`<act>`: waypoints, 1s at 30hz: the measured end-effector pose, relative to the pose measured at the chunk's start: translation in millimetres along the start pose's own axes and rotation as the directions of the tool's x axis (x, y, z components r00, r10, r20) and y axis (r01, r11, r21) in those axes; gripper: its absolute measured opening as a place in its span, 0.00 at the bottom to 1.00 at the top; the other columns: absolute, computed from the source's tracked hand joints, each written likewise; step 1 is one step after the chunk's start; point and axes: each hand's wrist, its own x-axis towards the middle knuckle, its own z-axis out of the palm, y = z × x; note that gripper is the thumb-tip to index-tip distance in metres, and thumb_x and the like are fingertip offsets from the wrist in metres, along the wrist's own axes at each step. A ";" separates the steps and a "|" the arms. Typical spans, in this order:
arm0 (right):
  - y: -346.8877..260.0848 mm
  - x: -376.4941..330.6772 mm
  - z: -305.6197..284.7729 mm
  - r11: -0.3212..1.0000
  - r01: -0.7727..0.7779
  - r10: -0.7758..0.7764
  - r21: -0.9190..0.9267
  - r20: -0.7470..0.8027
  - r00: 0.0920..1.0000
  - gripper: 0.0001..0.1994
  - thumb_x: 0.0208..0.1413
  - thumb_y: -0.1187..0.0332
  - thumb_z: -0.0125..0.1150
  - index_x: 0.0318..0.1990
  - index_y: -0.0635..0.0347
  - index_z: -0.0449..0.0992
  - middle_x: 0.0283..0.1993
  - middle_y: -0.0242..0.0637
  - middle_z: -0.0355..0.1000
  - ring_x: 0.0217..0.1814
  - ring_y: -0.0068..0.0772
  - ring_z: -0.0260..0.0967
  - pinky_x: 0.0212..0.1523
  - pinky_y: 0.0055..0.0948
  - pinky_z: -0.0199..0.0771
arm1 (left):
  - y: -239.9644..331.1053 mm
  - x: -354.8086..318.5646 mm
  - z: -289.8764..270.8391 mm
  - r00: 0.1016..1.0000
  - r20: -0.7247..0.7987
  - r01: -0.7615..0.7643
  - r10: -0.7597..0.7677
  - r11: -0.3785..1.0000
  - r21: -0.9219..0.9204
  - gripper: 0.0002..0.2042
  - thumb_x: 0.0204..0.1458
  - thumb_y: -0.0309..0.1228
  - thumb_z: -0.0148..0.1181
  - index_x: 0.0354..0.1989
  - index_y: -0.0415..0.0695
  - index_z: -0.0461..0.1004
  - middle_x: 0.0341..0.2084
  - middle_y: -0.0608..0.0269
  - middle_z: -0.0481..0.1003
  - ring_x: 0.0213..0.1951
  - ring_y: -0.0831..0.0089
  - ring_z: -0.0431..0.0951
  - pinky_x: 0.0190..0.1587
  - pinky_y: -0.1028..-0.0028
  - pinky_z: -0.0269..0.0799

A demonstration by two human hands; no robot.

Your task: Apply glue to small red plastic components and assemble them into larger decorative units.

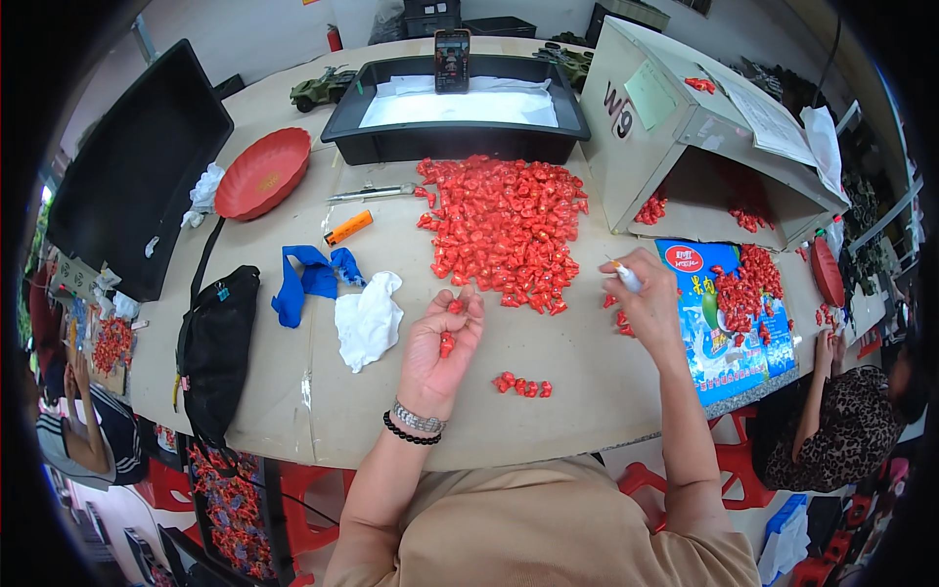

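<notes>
Palm up, my left hand [430, 357] curls round a few small red plastic pieces [447, 344]; one is pinched near its fingertips. Opposite it, my right hand [650, 308] grips a slim white pen-like tool [627, 278] with a thin tip and a touch of orange. Its exact kind is too small to tell. Just beyond both hands spreads a large heap of the same red pieces [504, 230]. Between my forearms lies a short row of several red pieces [523, 386]. A few more are partly hidden beside my right hand.
Left of my hands are a white cloth [369, 321], blue cloth [301, 284], an orange lighter [348, 228] and a black bag [217, 342]. A black tray [337, 142] holding a phone [452, 61] stands behind the heap. A grey box [641, 147] and blue sheet [719, 367] are rightward.
</notes>
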 end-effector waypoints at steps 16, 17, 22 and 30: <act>-25.0 -0.7 90.6 0.834 0.293 -0.413 0.468 0.175 0.894 0.12 0.42 0.75 0.68 0.38 0.62 0.78 0.41 0.38 0.69 0.45 0.33 0.69 0.44 0.29 0.69 | -22.4 -12.1 16.1 0.976 0.186 -0.067 -0.113 0.657 0.751 0.14 0.63 0.39 0.43 0.42 0.40 0.67 0.22 0.67 0.68 0.15 0.84 0.64 0.11 0.86 0.51; -20.3 -2.5 93.0 0.826 0.287 -0.411 0.484 0.170 0.896 0.13 0.41 0.75 0.68 0.38 0.61 0.78 0.41 0.38 0.70 0.44 0.34 0.69 0.44 0.30 0.69 | -24.8 -12.9 16.7 0.977 0.186 -0.082 -0.099 0.635 0.768 0.14 0.63 0.39 0.43 0.43 0.40 0.67 0.23 0.68 0.68 0.15 0.85 0.64 0.12 0.86 0.51; -18.0 -6.5 89.5 0.814 0.290 -0.421 0.503 0.167 0.892 0.12 0.40 0.76 0.68 0.37 0.60 0.78 0.43 0.38 0.69 0.46 0.35 0.70 0.46 0.31 0.70 | -28.9 -12.3 13.0 0.983 0.170 -0.106 -0.064 0.556 0.824 0.18 0.64 0.42 0.41 0.51 0.40 0.65 0.25 0.69 0.68 0.16 0.86 0.64 0.12 0.87 0.51; -13.8 -8.3 94.4 0.788 0.290 -0.413 0.543 0.117 0.903 0.14 0.37 0.78 0.69 0.36 0.59 0.79 0.45 0.38 0.68 0.46 0.35 0.70 0.46 0.31 0.71 | -34.6 -11.9 11.6 0.974 0.228 -0.209 0.008 0.436 0.875 0.21 0.63 0.45 0.42 0.55 0.41 0.63 0.26 0.70 0.69 0.16 0.87 0.65 0.12 0.88 0.51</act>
